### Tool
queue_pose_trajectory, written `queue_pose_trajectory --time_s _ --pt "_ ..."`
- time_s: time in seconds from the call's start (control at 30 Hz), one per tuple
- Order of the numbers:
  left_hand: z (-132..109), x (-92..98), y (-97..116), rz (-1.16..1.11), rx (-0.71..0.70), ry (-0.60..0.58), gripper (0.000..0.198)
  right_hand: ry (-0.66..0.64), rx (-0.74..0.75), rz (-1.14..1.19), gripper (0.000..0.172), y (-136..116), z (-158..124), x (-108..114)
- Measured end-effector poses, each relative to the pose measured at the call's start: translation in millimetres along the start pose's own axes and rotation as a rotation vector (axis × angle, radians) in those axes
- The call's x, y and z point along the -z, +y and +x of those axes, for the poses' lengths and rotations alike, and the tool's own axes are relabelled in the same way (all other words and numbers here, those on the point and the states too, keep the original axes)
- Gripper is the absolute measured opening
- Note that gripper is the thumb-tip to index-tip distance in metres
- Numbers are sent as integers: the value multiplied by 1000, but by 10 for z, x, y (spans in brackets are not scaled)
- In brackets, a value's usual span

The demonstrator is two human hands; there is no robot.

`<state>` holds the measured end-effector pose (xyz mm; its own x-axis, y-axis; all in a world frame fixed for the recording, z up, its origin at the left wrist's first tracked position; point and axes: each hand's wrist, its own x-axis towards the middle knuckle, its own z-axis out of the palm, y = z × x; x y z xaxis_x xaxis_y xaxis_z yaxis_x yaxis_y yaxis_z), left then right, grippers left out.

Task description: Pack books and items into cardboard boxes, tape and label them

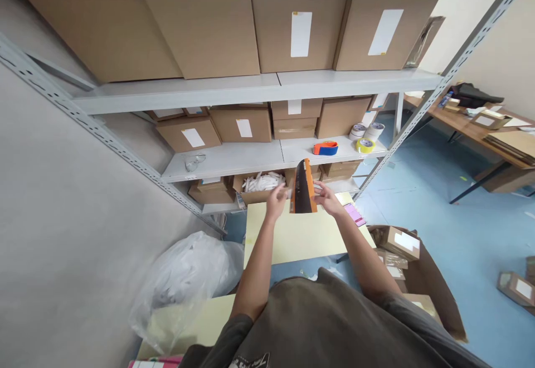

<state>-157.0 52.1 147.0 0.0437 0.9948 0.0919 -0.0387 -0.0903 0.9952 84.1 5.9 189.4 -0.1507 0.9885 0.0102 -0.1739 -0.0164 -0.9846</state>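
Observation:
A black and orange box (304, 188), flat and thin-looking, is held tilted above a pale yellow table (288, 242). My left hand (276, 201) pinches at its left side, where something whitish and blurred shows by the fingertips. At the box's right edge, my right hand (328, 198) grips with thumb and fingers. A pink pad or booklet (354, 214) lies on the table, to the right of my right wrist.
Metal shelving ahead carries cardboard boxes (298, 33), an orange and blue tape dispenser (325, 148), tape rolls (365, 145) and safety glasses (194, 161). An open carton (261, 183) holds white pieces. A plastic bag (188, 267) sits left; a large carton (434, 284) with packages stands right.

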Motion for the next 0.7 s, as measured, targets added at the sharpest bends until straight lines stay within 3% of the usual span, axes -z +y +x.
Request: queue_pose_trajectory --time_s 0.07,0.1,0.2,0.27,0.3,0.43,0.57,0.7 --pt "-73 -289 75 -95 15 -208 78 31 102 -131 69 18 -14 -145" --pt "-100 -405 107 -149 0 -256 88 51 154 -203 68 28 -31 -222" --pt "-108 -527 175 -267 -58 -265 101 -27 253 -332 64 48 -83 -360" --pt "-58 -417 200 -321 -60 -252 99 -64 301 -361 60 42 -80 -313" --pt "-27 -324 207 -342 -41 -257 98 -22 313 -363 59 33 -59 -244" --pt "41 74 201 -412 103 -349 106 289 183 -254 71 -9 106 196" --pt "-15 243 122 -460 190 -394 109 114 -15 -110 67 0 187 526" --pt "-86 231 12 -522 195 -335 113 83 -78 -30 54 41 122 576"
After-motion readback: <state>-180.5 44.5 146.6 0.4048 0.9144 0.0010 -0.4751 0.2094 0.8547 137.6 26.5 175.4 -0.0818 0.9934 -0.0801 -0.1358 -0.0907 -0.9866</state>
